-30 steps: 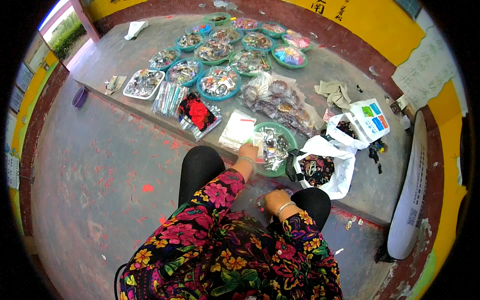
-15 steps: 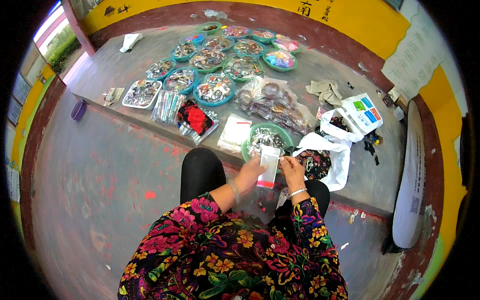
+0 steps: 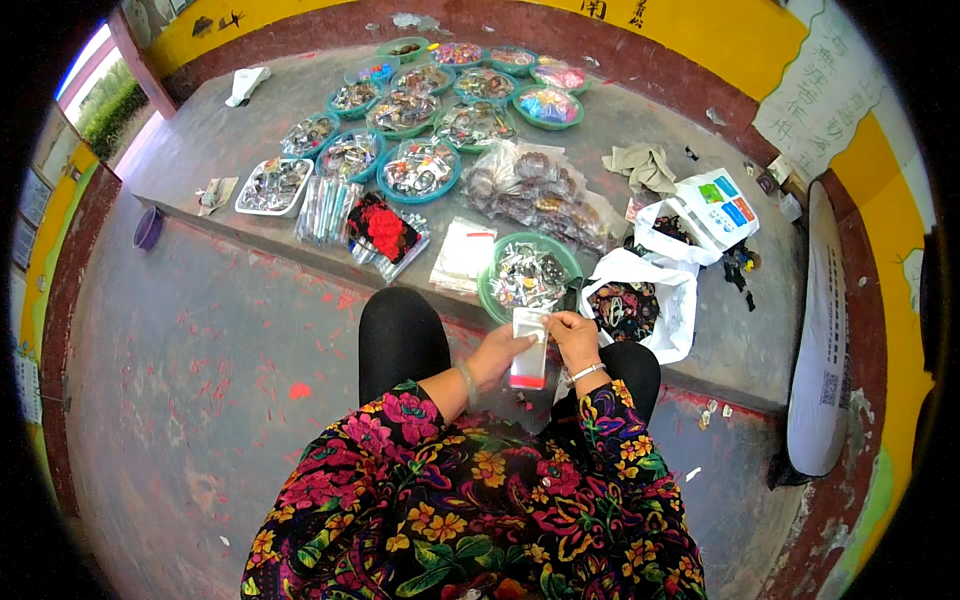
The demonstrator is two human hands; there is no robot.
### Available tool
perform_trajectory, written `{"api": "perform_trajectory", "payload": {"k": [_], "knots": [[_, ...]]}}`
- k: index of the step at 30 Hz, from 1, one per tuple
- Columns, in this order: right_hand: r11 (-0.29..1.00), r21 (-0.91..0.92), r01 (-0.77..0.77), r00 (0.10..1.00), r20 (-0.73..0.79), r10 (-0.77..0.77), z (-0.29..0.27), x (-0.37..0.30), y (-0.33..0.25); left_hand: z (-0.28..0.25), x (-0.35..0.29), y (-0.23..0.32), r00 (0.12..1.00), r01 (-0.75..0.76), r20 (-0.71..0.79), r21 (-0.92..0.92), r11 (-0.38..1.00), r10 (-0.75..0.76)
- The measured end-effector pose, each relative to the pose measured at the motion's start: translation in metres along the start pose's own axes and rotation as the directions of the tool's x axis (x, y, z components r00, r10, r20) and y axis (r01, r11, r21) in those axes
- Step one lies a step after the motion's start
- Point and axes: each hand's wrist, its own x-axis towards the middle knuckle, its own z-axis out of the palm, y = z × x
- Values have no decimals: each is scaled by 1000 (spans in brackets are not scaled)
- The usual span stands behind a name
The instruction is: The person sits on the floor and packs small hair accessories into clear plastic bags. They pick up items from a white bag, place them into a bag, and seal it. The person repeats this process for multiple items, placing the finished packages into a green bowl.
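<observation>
Between my hands, above my lap, is a small clear plastic bag (image 3: 529, 352) with white in it and a red strip along its lower end. My left hand (image 3: 493, 358) is closed on its left side, thumb lying over the front. The fingers of my right hand (image 3: 576, 346) pinch the upper right corner. Just beyond the hands stands a green basket (image 3: 489, 299) of small packaged pieces. Left of that basket lies a stack of flat bags (image 3: 463, 257), also with red strips. An open white plastic bag (image 3: 683, 318) with dark patterned items sits right of my right hand.
Several round baskets (image 3: 417, 201) of packaged goods fill the raised concrete ledge (image 3: 300, 95). Nearer lie a white tray (image 3: 243, 203), clear packs of brown items (image 3: 540, 185) and a red-and-black cloth (image 3: 383, 228). A second white bag (image 3: 715, 213) stands at right; a purple bowl (image 3: 149, 228) sits on the lower floor.
The small bag stands more upright, and my right fingers have come over its top corner. My left hand keeps its hold. The whole view has shifted slightly.
</observation>
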Motion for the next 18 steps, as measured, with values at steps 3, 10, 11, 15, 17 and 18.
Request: {"api": "perform_trajectory", "payload": {"k": [3, 10, 11, 15, 17, 18], "knots": [[982, -167, 88, 995, -34, -95, 2, -3, -4, -1, 1, 0, 1000, -24, -20, 9, 1000, 24], [695, -602, 393, 872, 4, -490, 5, -20, -24, -8, 4, -5, 994, -58, -87, 84, 995, 65], [721, -555, 414, 870, 9, -492, 5, -18, -25, -9, 5, -6, 994, -54, -91, 92, 994, 62], [847, -380, 373, 919, 22, -394, 5, -15, -18, -11, 8, -7, 995, -51, -84, 115, 992, 61], [933, -249, 261, 965, 26, -263, 6, -11, -11, -10, 7, -6, 997, -45, -56, 120, 992, 52], [963, -182, 198, 980, 37, -195, 6, -10, -8, -10, 7, -6, 999, -36, -35, 121, 992, 41]]}}
